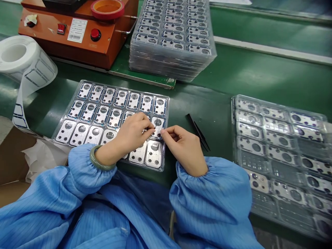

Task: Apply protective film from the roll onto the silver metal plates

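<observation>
A clear plastic tray (55, 134) holds three rows of silver metal plates with round holes. Plates in the two far rows have dark blue outlines; those in the near row look bare silver. Over the right end of the middle row, my left hand (136, 133) is closed, thumb and forefinger meeting at the left side of a blue-edged plate (158, 122). My right hand (183, 147) pinches at that plate's lower right corner. Whatever thin thing the fingertips hold is too small to make out. Black tweezers (198, 133) lie on the green bench just right of my right hand.
At the left stands a roll of white backing (43, 65) with blue-outlined stickers. Behind are an orange machine (85, 52) carrying red tape (107, 14) and a tall stack of filled trays (166, 62). Another tray (234, 138) at right is partly filled. A cardboard box (12, 152) sits lower left.
</observation>
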`<state>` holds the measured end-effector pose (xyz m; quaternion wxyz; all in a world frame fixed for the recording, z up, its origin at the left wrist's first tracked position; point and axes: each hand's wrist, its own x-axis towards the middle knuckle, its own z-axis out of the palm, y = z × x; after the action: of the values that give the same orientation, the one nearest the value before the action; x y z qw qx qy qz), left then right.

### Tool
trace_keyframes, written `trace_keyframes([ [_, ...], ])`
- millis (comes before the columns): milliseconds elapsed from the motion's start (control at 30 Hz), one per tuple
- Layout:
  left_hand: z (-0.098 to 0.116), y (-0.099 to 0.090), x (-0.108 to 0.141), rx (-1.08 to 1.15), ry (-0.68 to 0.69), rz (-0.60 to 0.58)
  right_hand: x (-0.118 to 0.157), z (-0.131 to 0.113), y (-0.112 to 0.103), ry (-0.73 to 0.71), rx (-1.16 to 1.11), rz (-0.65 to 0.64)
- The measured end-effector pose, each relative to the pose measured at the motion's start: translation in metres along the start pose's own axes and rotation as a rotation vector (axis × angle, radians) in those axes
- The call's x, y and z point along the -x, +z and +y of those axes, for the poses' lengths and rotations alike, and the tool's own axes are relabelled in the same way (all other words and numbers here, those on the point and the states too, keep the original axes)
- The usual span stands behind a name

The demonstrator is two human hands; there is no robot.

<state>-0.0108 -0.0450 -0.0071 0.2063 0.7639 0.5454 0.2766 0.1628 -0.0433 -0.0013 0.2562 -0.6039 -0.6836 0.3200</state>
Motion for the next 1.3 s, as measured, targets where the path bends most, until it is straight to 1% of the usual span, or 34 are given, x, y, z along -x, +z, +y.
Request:
trace_keyframes([
  [367,0.0,-0.001,0.001,-0.023,0.016,-0.02,0.001,0.003,-0.004,-0.053,-0.005,-0.044],
  [600,-0.001,-0.002,0.001,-0.025,0.029,-0.026,0.0,0.008,-0.005,-0.085,-0.006,-0.049],
  [867,-0.002,-0.001,0.002,-0.033,0.049,-0.021,-0.001,0.011,-0.007,-0.086,-0.043,-0.083],
  [1000,-0.002,-0.001,0.002,-0.041,0.055,-0.018,-0.001,0.013,-0.006,-0.102,-0.018,-0.065],
  [1133,-0.001,-0.001,0.002,-0.053,0.054,-0.023,-0.001,0.015,-0.004,-0.159,0.037,-0.046],
  [1200,-0.002,-0.002,0.002,-0.054,0.055,-0.026,-0.002,0.015,-0.004,-0.184,0.06,-0.046],
  [1300,-0.002,-0.002,0.002,-0.049,0.062,-0.033,-0.002,0.016,-0.005,-0.185,0.073,-0.061],
])
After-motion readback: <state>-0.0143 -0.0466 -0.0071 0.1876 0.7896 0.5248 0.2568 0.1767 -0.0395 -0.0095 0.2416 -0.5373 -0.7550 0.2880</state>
